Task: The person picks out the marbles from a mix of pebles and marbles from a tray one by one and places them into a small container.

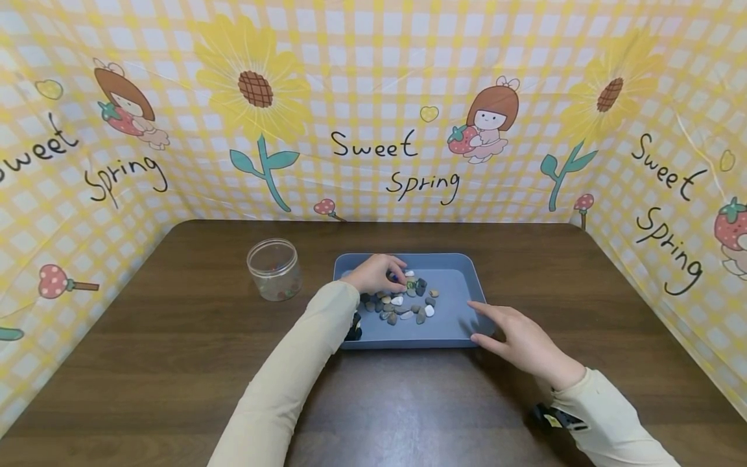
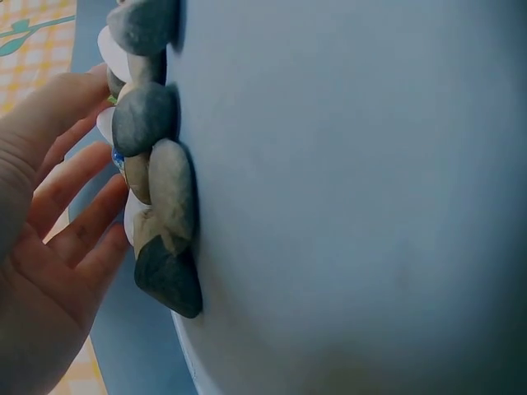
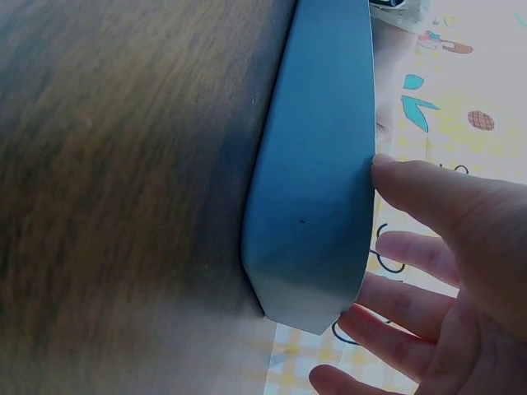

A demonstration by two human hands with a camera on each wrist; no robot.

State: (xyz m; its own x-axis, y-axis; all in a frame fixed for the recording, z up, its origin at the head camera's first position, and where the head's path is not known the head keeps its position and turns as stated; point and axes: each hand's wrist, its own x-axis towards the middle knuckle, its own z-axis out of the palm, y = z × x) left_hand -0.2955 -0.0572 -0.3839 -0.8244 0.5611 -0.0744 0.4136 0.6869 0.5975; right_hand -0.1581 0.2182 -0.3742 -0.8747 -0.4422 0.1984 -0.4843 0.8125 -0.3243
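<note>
A blue-grey tray [image 1: 455, 311] holds a cluster of grey, tan and white stones [image 1: 392, 318], with small green and blue pieces among them. Over the far left part of the tray, my left hand [image 1: 375, 274] reaches into the stones; its fingertips are partly hidden behind them in the left wrist view, where the hand [image 2: 58, 206] has its fingers spread and a small blue piece [image 2: 119, 156] shows close by. My right hand [image 1: 522, 340] is at the tray's right side, fingers apart. In the right wrist view its thumb touches the tray wall [image 3: 309, 189] at the rim.
A clear round jar [image 1: 274, 272] stands on the brown wooden table [image 1: 175, 337], left of the tray, with a few small things at its bottom. A yellow checked cloth [image 1: 373, 84] with printed flowers and figures hangs behind and at both sides.
</note>
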